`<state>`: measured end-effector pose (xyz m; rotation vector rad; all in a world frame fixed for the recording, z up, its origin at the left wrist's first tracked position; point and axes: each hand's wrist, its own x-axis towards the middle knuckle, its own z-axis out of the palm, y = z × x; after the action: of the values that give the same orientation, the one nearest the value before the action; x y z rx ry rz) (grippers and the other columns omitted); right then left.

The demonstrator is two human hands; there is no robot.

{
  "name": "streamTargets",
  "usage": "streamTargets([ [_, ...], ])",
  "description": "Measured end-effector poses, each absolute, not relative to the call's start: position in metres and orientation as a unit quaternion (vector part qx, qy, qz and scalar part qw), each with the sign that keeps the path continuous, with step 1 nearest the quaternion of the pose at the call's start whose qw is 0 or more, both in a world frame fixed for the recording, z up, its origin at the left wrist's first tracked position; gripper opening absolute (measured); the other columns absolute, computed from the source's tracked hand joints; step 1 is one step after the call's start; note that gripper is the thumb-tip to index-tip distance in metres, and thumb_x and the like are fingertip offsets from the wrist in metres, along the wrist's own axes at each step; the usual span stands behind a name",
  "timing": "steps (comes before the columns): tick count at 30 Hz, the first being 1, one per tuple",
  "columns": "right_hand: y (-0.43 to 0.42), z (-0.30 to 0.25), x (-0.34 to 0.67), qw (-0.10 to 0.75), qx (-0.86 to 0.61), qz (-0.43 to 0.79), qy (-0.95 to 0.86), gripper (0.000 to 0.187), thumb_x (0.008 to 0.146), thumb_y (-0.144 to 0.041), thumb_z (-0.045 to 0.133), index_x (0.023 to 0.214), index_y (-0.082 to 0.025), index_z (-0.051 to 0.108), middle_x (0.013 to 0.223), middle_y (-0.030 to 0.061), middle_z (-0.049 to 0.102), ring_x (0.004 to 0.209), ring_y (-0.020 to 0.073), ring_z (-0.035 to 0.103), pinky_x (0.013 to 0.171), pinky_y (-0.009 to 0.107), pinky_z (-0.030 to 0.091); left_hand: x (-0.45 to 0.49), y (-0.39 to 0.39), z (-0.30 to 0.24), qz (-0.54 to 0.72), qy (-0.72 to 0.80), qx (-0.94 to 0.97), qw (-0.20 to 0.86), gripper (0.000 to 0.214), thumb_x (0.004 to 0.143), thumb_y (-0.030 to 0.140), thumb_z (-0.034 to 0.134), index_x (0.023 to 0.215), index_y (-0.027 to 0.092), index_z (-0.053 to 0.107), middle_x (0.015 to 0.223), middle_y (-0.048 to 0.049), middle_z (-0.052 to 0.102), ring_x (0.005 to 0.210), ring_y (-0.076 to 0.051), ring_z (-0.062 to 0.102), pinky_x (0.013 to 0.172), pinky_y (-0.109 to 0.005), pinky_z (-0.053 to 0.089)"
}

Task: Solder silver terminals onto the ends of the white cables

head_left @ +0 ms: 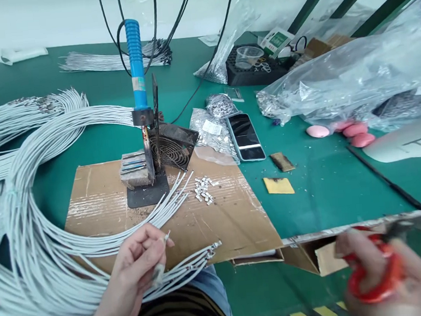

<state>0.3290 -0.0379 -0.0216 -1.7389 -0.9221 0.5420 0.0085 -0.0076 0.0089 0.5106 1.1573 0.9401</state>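
My left hand [140, 262] is closed in front of the cardboard sheet [234, 224], pinching a white cable whose end [167, 236] sticks out past the fingertips. Below that hand, a bunch of cables with small metal ends [199, 260] lies near my lap. Another group of bare cable ends [173, 200] rests on the cardboard, close to a scatter of small white pieces [204, 190]. At the lower right, red-handled scissors [394, 265] are gripped in my right hand [415, 282]; both are blurred, and the blades' position is unclear.
A blue-handled soldering iron [135, 61] stands upright in its holder beside a dark fan [173, 149]. Thick coils of white cable [18, 194] fill the left. A phone [246, 137], a yellow sponge [279, 185] and plastic bags [336, 78] lie to the right on the green bench.
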Motion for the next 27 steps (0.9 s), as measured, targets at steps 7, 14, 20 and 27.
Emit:
streamTargets([
  [7, -0.035, -0.044, 0.259, 0.458, -0.713, 0.175, -0.501, 0.048, 0.082, -0.04, 0.083, 0.05, -0.023, 0.051, 0.048, -0.0036, 0.041, 0.046, 0.0119, 0.036, 0.044, 0.031, 0.031, 0.01, -0.007, 0.011, 0.422, 0.531, 0.223, 0.701, 0.046, 0.074, 0.057, 0.091, 0.079, 0.014, 0.073, 0.056, 0.009, 0.044, 0.049, -0.003, 0.009, 0.046, -0.02, 0.008],
  [14, -0.013, -0.013, 0.207, 0.458, -0.615, 0.365, -0.528, 0.02, 0.087, -0.031, 0.078, 0.07, -0.021, 0.075, 0.066, 0.0013, 0.062, 0.055, 0.0147, 0.054, 0.05, 0.028, 0.042, 0.012, -0.011, 0.0, 0.418, 0.546, 0.304, 0.66, 0.042, 0.081, 0.053, 0.087, 0.074, 0.016, 0.067, 0.06, 0.0044, 0.052, 0.053, -0.008, 0.035, 0.05, -0.019, 0.026],
  [20, -0.009, -0.008, 0.193, 0.448, -0.551, 0.452, -0.539, 0.011, 0.089, -0.029, 0.077, 0.088, -0.021, 0.085, 0.074, 0.0044, 0.07, 0.058, 0.0145, 0.059, 0.05, 0.024, 0.046, 0.015, -0.016, -0.014, 0.402, 0.533, 0.392, 0.634, 0.034, 0.092, 0.046, 0.077, 0.075, 0.018, 0.068, 0.059, 0.0034, 0.056, 0.053, -0.011, 0.046, 0.052, -0.02, 0.038],
  [27, 0.001, -0.001, 0.195, 0.427, -0.496, 0.439, -0.616, 0.008, 0.085, -0.023, 0.083, 0.092, -0.02, 0.083, 0.066, -0.003, 0.057, 0.055, 0.0109, 0.054, 0.047, 0.019, 0.044, 0.017, -0.02, -0.012, 0.37, 0.564, 0.48, 0.561, 0.027, 0.096, 0.037, 0.071, 0.075, 0.02, 0.07, 0.063, 0.0015, 0.061, 0.057, -0.012, 0.05, 0.053, -0.021, 0.039],
])
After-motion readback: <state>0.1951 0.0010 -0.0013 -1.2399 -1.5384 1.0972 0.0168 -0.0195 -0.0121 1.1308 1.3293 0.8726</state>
